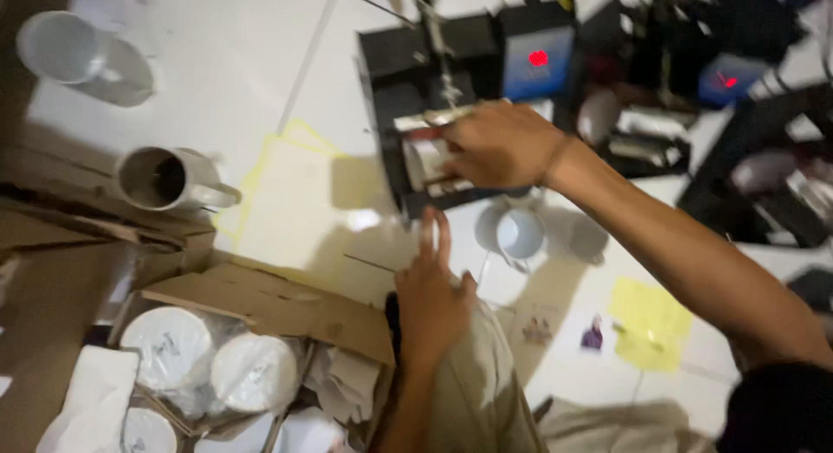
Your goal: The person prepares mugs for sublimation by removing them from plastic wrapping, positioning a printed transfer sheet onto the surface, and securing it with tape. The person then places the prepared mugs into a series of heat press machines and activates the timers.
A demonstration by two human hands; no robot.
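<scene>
White mug (pixel 431 160) sits sideways in black press (pixel 408 80), right hand (pixel 499 145) on it.

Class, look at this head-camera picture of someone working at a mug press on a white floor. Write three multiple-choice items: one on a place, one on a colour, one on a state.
1. Where is the right hand?
A. on the press
B. in the box
C. on the yellow sheet

2. What colour is the light on the press display?
A. green
B. red
C. white

3. How does the mug by the box lie?
A. upright
B. upside down
C. on its side

Answers:
1 A, the right hand reaches onto the press frame.
2 B, the display glows red on a blue panel.
3 C, its open mouth faces sideways and its handle lies on the floor.
</scene>
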